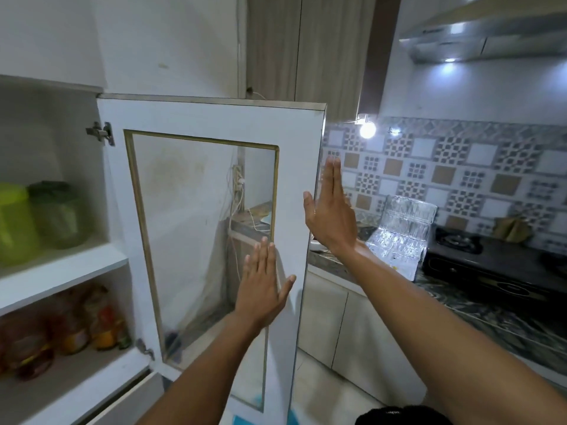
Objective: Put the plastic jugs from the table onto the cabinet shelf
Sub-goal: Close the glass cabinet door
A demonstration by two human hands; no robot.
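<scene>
Two green plastic jugs stand side by side on the upper cabinet shelf [61, 271] at the left: a lime one [13, 222] and a darker green one [59, 214]. The white cabinet door [214, 124] with a glass pane hangs open in the middle. My left hand [260, 289] lies flat against the door's inner face near its free edge, fingers spread, holding nothing. My right hand [331, 210] is flat and open at the door's free edge, thumb on the inner side.
The lower shelf holds several bottles and packets [61, 329]. To the right runs a dark stone counter [491, 317] with a black gas stove [491, 259], a foil sheet [399, 234], patterned wall tiles and a range hood [491, 35] above.
</scene>
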